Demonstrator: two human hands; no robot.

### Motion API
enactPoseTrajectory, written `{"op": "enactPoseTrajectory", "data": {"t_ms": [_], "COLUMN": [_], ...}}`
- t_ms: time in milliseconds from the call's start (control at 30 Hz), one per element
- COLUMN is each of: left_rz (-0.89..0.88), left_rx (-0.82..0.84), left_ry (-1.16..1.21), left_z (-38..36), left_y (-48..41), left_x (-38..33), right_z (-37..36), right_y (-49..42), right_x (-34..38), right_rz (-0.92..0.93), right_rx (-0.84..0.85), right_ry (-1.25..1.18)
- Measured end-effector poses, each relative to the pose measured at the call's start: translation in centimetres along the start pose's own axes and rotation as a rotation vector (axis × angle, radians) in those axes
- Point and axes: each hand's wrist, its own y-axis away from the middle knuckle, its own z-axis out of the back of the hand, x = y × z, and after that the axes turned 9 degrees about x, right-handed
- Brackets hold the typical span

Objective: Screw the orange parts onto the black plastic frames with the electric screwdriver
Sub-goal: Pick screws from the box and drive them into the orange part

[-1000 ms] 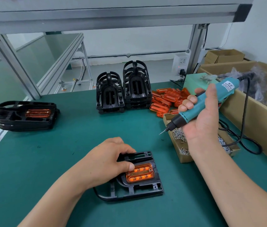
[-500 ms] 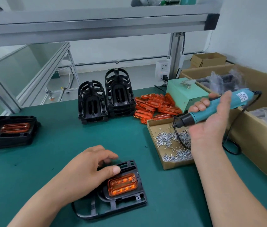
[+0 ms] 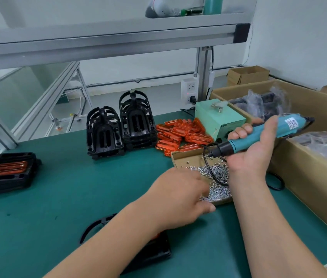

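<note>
My right hand (image 3: 253,153) grips the teal electric screwdriver (image 3: 291,124), held level above the cardboard screw box (image 3: 180,157) with its bit pointing left. My left hand (image 3: 178,197) reaches over the near end of that box, its blurred fingers touching the pile of small silver screws (image 3: 218,173). The black plastic frame (image 3: 150,255) lies on the green mat under my left forearm, mostly hidden, and only a sliver of its orange part (image 3: 155,236) shows. Loose orange parts (image 3: 182,133) are heaped behind the screw box.
Two stacks of empty black frames (image 3: 118,129) stand at the back centre. Frames with orange parts fitted (image 3: 6,171) are stacked at the far left. A pale green power box (image 3: 216,117) and a big cardboard box (image 3: 309,177) of bagged parts line the right side.
My left hand has let go of the frame and moved right to the screw box. The right hand has turned the screwdriver more level. The view has shifted to the right.
</note>
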Motion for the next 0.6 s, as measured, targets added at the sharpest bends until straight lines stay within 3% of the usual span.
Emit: {"op": "enactPoseTrajectory", "data": {"t_ms": [233, 433, 600], "left_rz": [0.038, 0.095, 0.102], "left_rx": [-0.021, -0.009, 0.113], "left_ry": [-0.060, 0.038, 0.066], "left_z": [-1.2, -0.9, -0.6], "left_y": [-0.1, -1.0, -3.4], "left_x": [0.8, 1.4, 1.1], "right_z": [0.1, 0.0, -0.1], "right_y": [0.0, 0.0, -0.1], "right_x": [-0.1, 0.1, 0.0], "right_rz": [-0.006, -0.008, -0.007], "right_rx": [0.011, 0.001, 0.000], "right_ry": [0.024, 0.001, 0.009]}}
